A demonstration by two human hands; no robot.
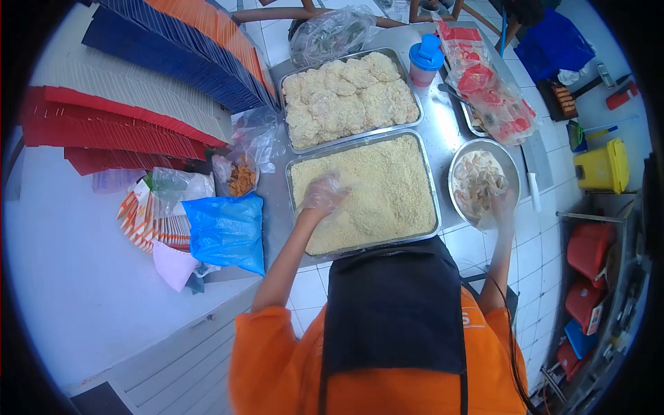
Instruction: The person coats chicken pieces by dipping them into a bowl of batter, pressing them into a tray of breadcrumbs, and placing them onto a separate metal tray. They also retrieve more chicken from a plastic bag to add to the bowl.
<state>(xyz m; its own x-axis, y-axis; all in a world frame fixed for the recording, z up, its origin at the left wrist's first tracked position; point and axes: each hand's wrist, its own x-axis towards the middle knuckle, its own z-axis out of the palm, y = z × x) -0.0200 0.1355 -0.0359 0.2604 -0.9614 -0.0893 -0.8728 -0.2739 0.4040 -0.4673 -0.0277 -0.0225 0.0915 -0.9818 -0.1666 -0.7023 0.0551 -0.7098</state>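
My left hand [324, 194], in a clear plastic glove, lies on the pale crumbs [387, 183] in the nearer metal tray [434, 197]. Its fingers look stretched out, somewhat blurred, and nothing shows in them. On the right, my right hand [501, 202], gloved as well, reaches into a round metal bowl [453, 169]. Its fingers are bent around a piece of wet, battered raw meat [495, 185], among more pieces [474, 173] in whitish liquid. Behind the crumbs, a second metal tray [288, 131] bears several crumb-coated flat pieces [346, 97].
A blue-lidded cup [425, 61] stands beside the far tray. Red-printed plastic packaging [487, 90] and a white-handled knife [533, 190] lie to the right. Stacked folded cartons [124, 117], a blue plastic bag [225, 232] and a tub of brown bits [242, 178] are at left.
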